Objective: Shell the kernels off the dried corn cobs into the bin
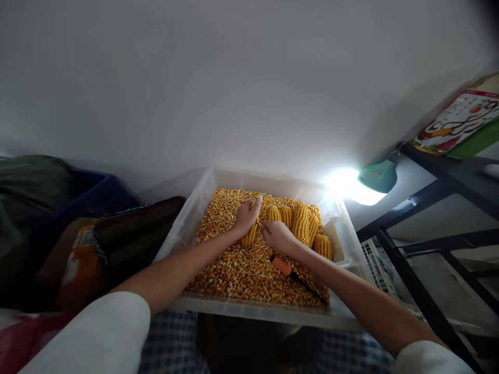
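My left hand (245, 216) is wrapped round a yellow corn cob (249, 238), whose lower end sticks out below the palm. Against the right side of that cob rests my right hand (278, 236), its fingers curled in and the fingertips pressed on it. Just below the right hand, a tool with an orange handle (280, 265) and a dark, thin shaft lies on the loose corn kernels (241, 275). Several whole corn cobs (301, 221) lie together on the kernels behind and to the right of my right hand.
A translucent plastic bin (183, 223) holds the kernels and cobs. A lit bulb lamp (378, 179) hangs from a dark metal rack (419, 166) at the right. At the left are a black mesh bag (136, 239), an orange box (80, 265) and a blue crate (105, 192).
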The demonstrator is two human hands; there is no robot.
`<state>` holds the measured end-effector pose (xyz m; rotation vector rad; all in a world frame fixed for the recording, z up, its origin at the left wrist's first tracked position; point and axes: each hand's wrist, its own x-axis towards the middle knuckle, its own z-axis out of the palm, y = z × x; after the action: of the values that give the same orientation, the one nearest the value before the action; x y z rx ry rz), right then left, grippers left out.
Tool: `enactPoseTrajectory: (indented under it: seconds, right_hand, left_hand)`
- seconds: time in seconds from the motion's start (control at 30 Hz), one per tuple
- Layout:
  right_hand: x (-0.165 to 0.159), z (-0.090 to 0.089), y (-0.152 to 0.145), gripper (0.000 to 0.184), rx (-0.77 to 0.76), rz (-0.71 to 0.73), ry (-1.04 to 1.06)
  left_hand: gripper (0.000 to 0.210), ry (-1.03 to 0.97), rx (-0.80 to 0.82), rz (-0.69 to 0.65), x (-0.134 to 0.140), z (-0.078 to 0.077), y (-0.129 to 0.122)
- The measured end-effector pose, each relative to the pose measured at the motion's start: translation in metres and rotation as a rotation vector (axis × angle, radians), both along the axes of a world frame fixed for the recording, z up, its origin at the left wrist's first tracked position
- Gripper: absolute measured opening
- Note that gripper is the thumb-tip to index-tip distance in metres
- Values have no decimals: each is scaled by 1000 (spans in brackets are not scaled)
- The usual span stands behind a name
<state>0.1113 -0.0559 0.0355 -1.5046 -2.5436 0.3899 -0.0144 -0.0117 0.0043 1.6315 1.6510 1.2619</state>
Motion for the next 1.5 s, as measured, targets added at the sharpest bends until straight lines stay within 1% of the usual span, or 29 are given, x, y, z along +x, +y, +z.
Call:
enactPoseTrajectory:
  seconds: [0.13, 0.3, 0.37, 0.43, 0.5, 0.6, 0.7, 0.77, 0.83, 1.03, 1.13, 1.27, 1.33, 1.5]
  right_hand:
    - [4, 7, 5, 35, -72, 38, 24]
    - [15, 24, 15, 29, -275, 177, 98]
    - [18, 29, 18, 29, -319, 199, 125]
    - [19, 31, 20, 29, -318, 189, 152]
    - [19, 31, 21, 30, -304, 171, 172]
    - [17, 31, 20, 32, -292, 137, 174]
    - [16, 31, 18, 32, -287, 135, 156]
    - [14, 29, 17, 32, -279, 144, 147]
    - [12, 25, 16, 32, -266, 141, 142]
    - [5, 7, 15, 32, -240, 98, 130]
    - [3, 4, 14, 33, -243, 75, 120]
    - [2, 3, 13, 33, -221, 55, 101]
    - [1, 3, 11, 34, -210, 50, 86]
    - [-2, -1, 6, 36, -147, 14, 22]
  left_hand:
    - [39, 32, 49, -71, -2, 2, -2]
    - [35, 149, 76, -290, -1, 12, -10]
    - [36, 134, 62, -334, 1, 15, -9]
    - [39, 54, 44, -312, 1, 14, -5]
    - [43, -58, 5, -246, 1, 11, 2]
    - [47, -213, -114, -144, -3, 4, 11]
    - [49, -376, -241, -67, -8, 0, 14]
    - [49, -481, -295, -36, -10, -2, 15]
    - [48, -536, -319, -24, -12, -4, 16]
    - [48, -490, -309, -11, -13, -14, 20]
    - [49, -482, -303, -7, -13, -15, 20]
    - [49, -476, -324, -27, -12, -12, 18]
    - [49, -414, -298, -23, -10, -11, 16]
    - [51, -169, -208, 38, -3, -8, 12]
